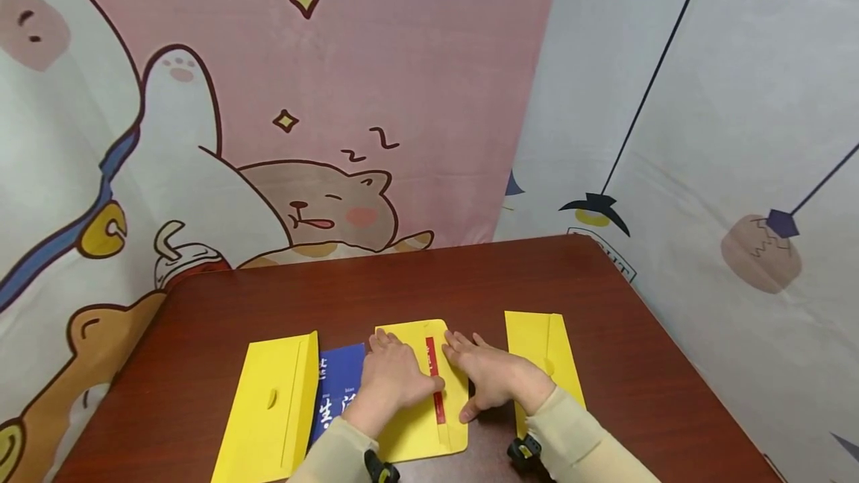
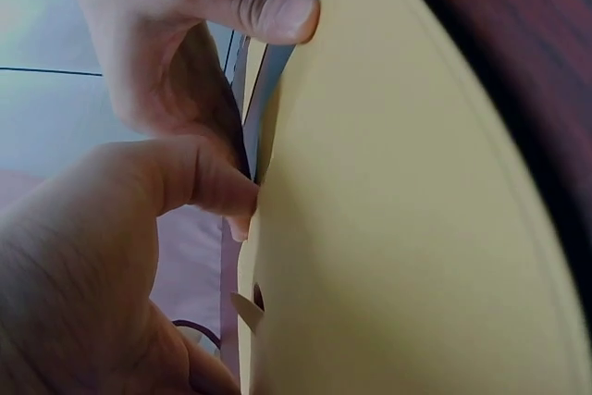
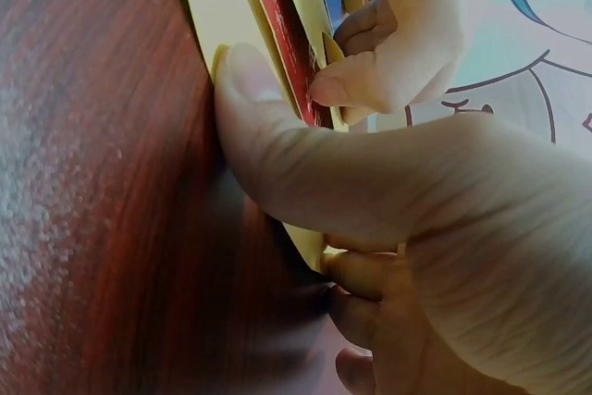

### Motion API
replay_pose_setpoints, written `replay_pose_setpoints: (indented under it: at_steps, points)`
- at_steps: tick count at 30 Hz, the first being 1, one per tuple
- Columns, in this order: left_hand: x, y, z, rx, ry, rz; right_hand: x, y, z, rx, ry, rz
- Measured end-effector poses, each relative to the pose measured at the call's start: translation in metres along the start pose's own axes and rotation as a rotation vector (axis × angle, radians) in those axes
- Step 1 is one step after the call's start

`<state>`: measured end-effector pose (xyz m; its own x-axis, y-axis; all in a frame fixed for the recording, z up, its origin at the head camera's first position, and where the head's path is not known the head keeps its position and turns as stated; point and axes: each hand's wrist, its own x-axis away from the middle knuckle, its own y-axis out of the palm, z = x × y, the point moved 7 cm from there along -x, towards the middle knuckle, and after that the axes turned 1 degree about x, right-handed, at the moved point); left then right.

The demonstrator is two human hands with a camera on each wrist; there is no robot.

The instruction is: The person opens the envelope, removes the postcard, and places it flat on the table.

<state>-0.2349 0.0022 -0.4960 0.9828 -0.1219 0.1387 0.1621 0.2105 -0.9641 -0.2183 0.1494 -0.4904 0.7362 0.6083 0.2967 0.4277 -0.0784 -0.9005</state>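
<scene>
A yellow paper envelope (image 1: 403,438) lies on the table between both hands. Along its opening shows a strip of a red item (image 1: 439,408) with white lettering. My left hand (image 1: 392,375) rests on the envelope, fingers pointing away and thumb reaching right across the red strip. In the right wrist view that left thumb (image 3: 333,90) touches the edge beside the red item. My right hand (image 1: 496,375) lies along the envelope's right edge, its fingers toward the far corner and its thumb (image 3: 254,80) on the edge. Fingertips of the left hand are partly hidden in the wrist views.
A blue booklet (image 1: 342,367) with white characters lies left of the envelope, partly behind the left arm. Farther left is another yellow envelope (image 1: 262,401) with a tab. A third yellow envelope (image 1: 533,334) sits under the right wrist. The table (image 1: 644,386) is dark red wood.
</scene>
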Motion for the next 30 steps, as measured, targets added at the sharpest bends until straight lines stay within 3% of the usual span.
replay_pose_setpoints:
  at_steps: [12, 22, 30]
  points:
    - [0.002, -0.007, -0.001, 0.059, 0.012, -0.031, 0.000, -0.002, -0.001, -0.063, 0.012, -0.030]
    - [-0.001, -0.005, -0.002, 0.077, 0.029, -0.023, -0.007, -0.003, -0.015, 0.094, 0.077, 0.070]
    - [0.000, -0.006, -0.002, 0.073, 0.043, -0.016, -0.009, -0.002, -0.022, 0.119, 0.040, 0.063]
